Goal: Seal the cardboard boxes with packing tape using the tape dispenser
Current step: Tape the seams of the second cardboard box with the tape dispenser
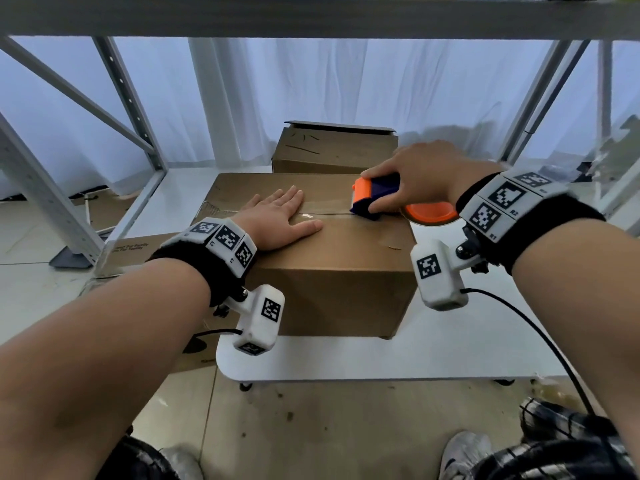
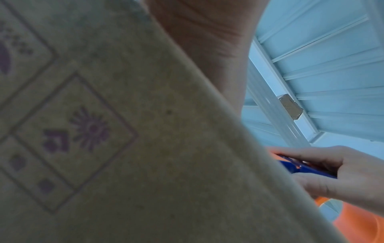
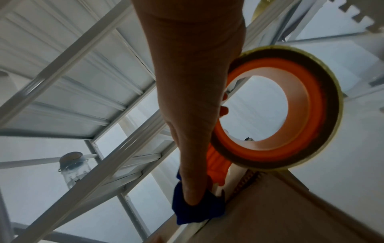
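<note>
The right hand (image 1: 420,178) covers most of the tape dispenser (image 1: 375,195) – its handle is hidden. The big cardboard box (image 1: 332,258) hides the bottom of the smaller box (image 1: 332,150) behind it. Up close, the box's purple stamps (image 2: 72,131) are too blurry to read.

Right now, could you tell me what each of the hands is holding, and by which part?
The right hand grips the tape dispenser by its blue body. The left hand holds nothing; it rests flat on the cardboard box.
</note>
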`<action>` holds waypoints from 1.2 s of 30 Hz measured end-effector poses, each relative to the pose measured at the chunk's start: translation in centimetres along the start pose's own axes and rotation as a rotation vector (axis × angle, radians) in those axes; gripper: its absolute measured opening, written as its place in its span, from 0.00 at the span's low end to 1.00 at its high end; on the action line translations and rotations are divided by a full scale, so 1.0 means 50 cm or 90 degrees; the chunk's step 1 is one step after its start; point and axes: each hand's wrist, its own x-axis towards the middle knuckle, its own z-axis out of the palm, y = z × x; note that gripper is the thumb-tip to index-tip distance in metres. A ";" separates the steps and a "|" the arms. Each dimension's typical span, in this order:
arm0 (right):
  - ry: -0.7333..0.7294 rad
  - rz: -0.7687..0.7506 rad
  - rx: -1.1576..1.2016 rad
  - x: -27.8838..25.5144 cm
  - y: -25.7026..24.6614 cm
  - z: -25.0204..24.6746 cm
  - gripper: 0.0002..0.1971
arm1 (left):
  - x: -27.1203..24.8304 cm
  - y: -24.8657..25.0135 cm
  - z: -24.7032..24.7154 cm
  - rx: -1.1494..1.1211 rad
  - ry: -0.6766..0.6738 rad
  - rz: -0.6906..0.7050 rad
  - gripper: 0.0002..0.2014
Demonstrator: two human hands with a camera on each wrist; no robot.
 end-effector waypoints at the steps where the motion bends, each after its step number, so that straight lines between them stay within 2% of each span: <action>1: 0.005 0.003 0.019 -0.001 0.005 0.004 0.33 | -0.002 0.001 -0.001 -0.001 -0.002 -0.003 0.41; 6: 0.026 0.017 0.083 -0.002 0.022 0.014 0.32 | -0.009 0.008 -0.002 -0.004 -0.010 -0.025 0.42; 12: 0.016 0.011 0.074 0.001 0.021 0.017 0.32 | -0.007 0.035 -0.011 0.015 -0.038 -0.046 0.46; 21: 0.022 0.012 0.074 0.002 0.023 0.019 0.34 | 0.012 0.122 -0.003 0.008 -0.034 0.038 0.44; 27: 0.033 0.010 0.070 0.003 0.016 0.018 0.33 | 0.012 0.101 0.006 -0.009 -0.010 0.070 0.43; 31: 0.039 0.006 0.085 0.022 -0.007 0.010 0.33 | 0.007 0.071 0.001 -0.012 -0.013 0.063 0.43; 36: 0.039 -0.016 0.029 0.031 -0.032 0.005 0.33 | 0.003 0.050 0.005 -0.013 -0.011 0.052 0.42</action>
